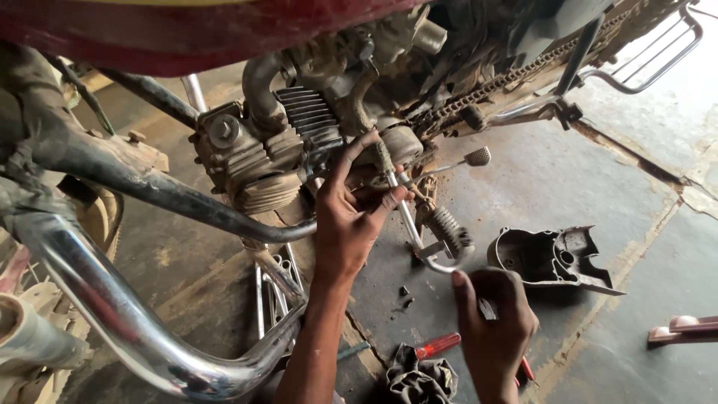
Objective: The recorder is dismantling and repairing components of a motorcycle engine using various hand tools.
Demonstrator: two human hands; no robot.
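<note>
left hand [351,217]: up against the dusty engine [299,142], fingers spread, thumb and fingertips resting on the engine side cover right by the gear lever [419,224]
right hand [493,322]: lower down near the footpeg [449,228], curled tight around a small tool, can't really make out what kind
removed cover [550,258]: lying open-side up on the concrete floor [538,179], just right of the footpeg
screwdriver [437,346]: red handle, on the floor beside a dirty rag [415,378]
exhaust pipe [134,322]: chrome, sweeping across bottom left
chain [493,86]: exposed, running up toward top right
</note>
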